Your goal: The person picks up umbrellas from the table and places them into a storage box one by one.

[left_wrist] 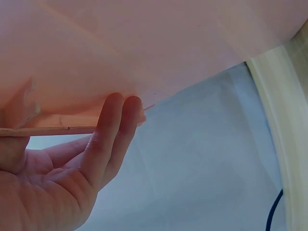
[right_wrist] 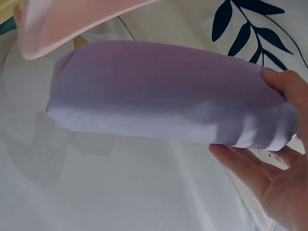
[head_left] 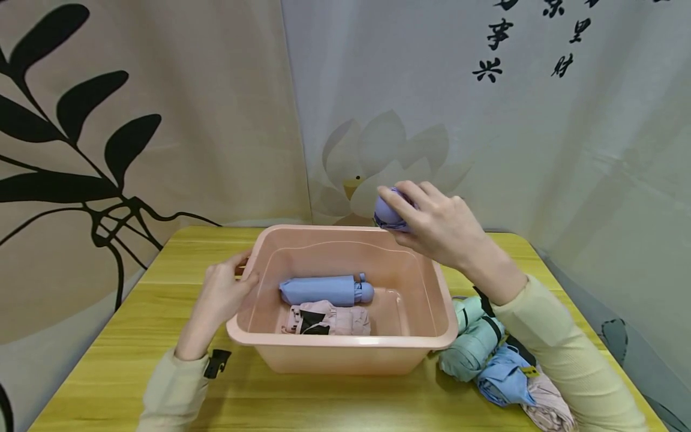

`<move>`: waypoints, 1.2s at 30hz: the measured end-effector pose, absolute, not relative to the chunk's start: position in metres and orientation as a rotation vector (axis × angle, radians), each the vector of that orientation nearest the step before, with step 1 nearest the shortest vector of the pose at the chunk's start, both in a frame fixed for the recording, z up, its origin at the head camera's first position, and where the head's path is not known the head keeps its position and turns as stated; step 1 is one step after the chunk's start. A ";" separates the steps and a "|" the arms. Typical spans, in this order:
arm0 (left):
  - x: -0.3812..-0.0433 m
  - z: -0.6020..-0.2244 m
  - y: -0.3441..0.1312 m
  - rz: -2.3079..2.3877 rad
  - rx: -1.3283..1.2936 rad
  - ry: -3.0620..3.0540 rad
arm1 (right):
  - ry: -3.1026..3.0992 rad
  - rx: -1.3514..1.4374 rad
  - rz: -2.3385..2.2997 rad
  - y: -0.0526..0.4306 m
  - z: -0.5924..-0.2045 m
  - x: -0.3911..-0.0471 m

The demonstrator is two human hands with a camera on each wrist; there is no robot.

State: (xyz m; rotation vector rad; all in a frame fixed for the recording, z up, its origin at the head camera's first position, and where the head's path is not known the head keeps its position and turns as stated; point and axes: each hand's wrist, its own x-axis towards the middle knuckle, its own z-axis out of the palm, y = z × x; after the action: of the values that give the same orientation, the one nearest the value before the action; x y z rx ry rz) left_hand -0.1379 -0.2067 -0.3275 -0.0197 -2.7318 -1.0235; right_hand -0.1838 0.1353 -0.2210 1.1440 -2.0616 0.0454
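Note:
A pink plastic basin [head_left: 345,355] stands on the table. My left hand [head_left: 224,294] holds its left rim, thumb on top; in the left wrist view the fingers [left_wrist: 103,139] reach under the rim against the outer wall. Above the basin's far right corner, my right hand [head_left: 442,228] grips a folded purple umbrella [head_left: 386,213] by one end. The right wrist view shows the umbrella's [right_wrist: 159,96] length, with thumb and fingers round its end. Inside the basin, a folded blue umbrella [head_left: 318,290] lies beside a folded pale pink umbrella [head_left: 345,320] with a black patch.
Right of the basin, under my right forearm, lies a pile of folded umbrellas: green ones [head_left: 471,348], a blue one [head_left: 504,375] and a pale pink one [head_left: 547,402]. The wooden table [head_left: 302,402] ends at a printed curtain [head_left: 232,120] behind.

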 end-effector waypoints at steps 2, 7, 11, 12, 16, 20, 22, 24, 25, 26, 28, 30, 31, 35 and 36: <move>-0.138 -0.327 -0.206 -1.026 -0.018 -2.731 | -2.066 1.158 0.022 0.130 -0.221 -0.183; -0.138 -0.328 -0.206 -1.029 -0.011 -2.731 | -2.085 1.199 -0.030 0.118 -0.221 -0.182; -0.139 -0.329 -0.206 -1.027 -0.009 -2.734 | -2.086 1.240 -0.077 0.107 -0.223 -0.182; -0.140 -0.329 -0.206 -1.027 -0.008 -2.734 | -2.082 1.251 -0.090 0.105 -0.223 -0.183; -0.140 -0.330 -0.207 -1.026 -0.011 -2.735 | -2.075 1.300 -0.122 0.096 -0.226 -0.184; -0.140 -0.330 -0.207 -1.025 -0.012 -2.738 | -2.086 1.340 -0.140 0.087 -0.231 -0.184; -0.140 -0.330 -0.207 -1.023 -0.012 -2.739 | -2.105 1.357 -0.164 0.083 -0.233 -0.184; -0.140 -0.331 -0.207 -1.019 -0.014 -2.739 | -2.119 1.367 -0.196 0.079 -0.237 -0.184; -0.140 -0.331 -0.207 -1.019 -0.013 -2.740 | -2.119 1.371 -0.208 0.077 -0.239 -0.184; -0.140 -0.331 -0.207 -1.019 -0.013 -2.741 | -2.118 1.376 -0.217 0.075 -0.241 -0.184; -0.140 -0.331 -0.207 -1.023 -0.014 -2.741 | -2.119 1.389 -0.242 0.071 -0.244 -0.183; -0.139 -0.330 -0.207 -1.031 -0.014 -2.743 | -2.104 1.402 -0.248 0.067 -0.249 -0.183; -0.139 -0.330 -0.207 -1.035 -0.015 -2.744 | -2.098 1.410 -0.251 0.065 -0.251 -0.182; -0.139 -0.329 -0.208 -1.051 -0.019 -2.746 | -2.073 1.440 -0.289 0.059 -0.261 -0.182; -0.139 -0.329 -0.208 -1.054 -0.020 -2.745 | -2.064 1.447 -0.300 0.058 -0.263 -0.182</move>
State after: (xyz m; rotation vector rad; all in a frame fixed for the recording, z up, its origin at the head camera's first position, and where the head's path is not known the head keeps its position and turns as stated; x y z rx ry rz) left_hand -0.1388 -0.2076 -0.3288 -0.0200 -2.7450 -1.0537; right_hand -0.1819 0.0576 -0.2631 1.4472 -2.0640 -0.3004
